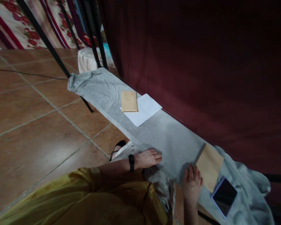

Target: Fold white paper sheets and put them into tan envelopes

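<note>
My left hand (pixel 148 158), with a black band on its wrist, rests palm down at the near edge of a narrow bench covered in grey cloth (pixel 175 137). Its fingers lie loosely side by side, with nothing visible in them. Farther right, my right hand (pixel 192 182) lies with slightly bent fingers against the near left side of a brown paper envelope (pixel 210 167). No grip on it shows. Beyond my left hand, a smaller tan envelope (pixel 129 101) overlaps a white sheet of paper (pixel 146 111).
A phone with a purple edge (pixel 224 197) lies beside the right envelope, near bunched cloth (pixel 250 187). A dark red curtain (pixel 178 68) hangs along the bench's far side. Black metal poles (pixel 46 40) rise at the left end. A cable (pixel 30 73) crosses the tiled floor (pixel 37 131).
</note>
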Demonstrator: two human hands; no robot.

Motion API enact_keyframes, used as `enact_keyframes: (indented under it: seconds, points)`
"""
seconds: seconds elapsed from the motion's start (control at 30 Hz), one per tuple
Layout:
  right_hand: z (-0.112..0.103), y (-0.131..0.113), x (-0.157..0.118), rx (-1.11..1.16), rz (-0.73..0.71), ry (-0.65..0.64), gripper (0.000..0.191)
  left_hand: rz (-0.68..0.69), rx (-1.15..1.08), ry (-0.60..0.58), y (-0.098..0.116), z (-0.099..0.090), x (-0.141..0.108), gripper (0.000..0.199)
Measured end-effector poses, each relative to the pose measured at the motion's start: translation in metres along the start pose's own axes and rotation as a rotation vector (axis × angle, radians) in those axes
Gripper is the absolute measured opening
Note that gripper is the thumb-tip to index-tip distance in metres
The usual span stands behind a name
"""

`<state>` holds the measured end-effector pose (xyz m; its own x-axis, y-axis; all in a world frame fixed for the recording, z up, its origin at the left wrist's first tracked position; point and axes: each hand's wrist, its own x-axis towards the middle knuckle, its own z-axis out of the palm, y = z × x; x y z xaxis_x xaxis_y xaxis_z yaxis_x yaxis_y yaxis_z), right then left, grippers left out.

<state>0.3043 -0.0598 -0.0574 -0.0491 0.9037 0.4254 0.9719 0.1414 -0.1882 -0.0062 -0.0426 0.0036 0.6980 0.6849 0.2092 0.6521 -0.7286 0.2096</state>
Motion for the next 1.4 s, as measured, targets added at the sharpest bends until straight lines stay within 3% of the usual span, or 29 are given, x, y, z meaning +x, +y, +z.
enact_keyframes:
  seconds: [0.17,0.3,0.47,0.6,0.73,1.0,1.27,1.4]
  points:
    - [0.011,-0.027,0.007,0.092,-0.099,-0.022,0.052,-0.062,-0.043,0.009,-0.009,-0.003,0.002,0.022]
    - [0.024,-0.05,0.008,0.096,-0.111,-0.048,0.051,-0.27,-0.014,0.12,-0.034,0.0,0.006,0.03]
    - [0.031,-0.057,0.005,0.043,-0.098,-0.047,0.052,-0.554,0.078,0.221,-0.084,-0.001,0.008,0.041]
    - [0.031,-0.058,0.005,0.043,-0.075,-0.032,0.052,-0.788,0.17,0.257,-0.12,-0.009,0.008,0.049]
    - [0.032,-0.062,0.006,0.041,-0.056,-0.011,0.052,-0.995,0.182,0.205,-0.138,-0.018,0.006,0.047]
    - [0.037,-0.06,0.004,0.021,-0.071,0.013,0.052,-1.016,0.037,0.121,-0.146,-0.034,0.007,0.034]
    - [0.044,-0.057,0.003,-0.017,-0.084,0.027,0.053,-1.248,-0.1,0.144,-0.17,-0.058,0.0,0.024]
    - [0.044,-0.06,0.004,-0.017,-0.076,0.05,0.052,-1.22,-0.118,0.177,-0.167,-0.067,0.001,0.026]
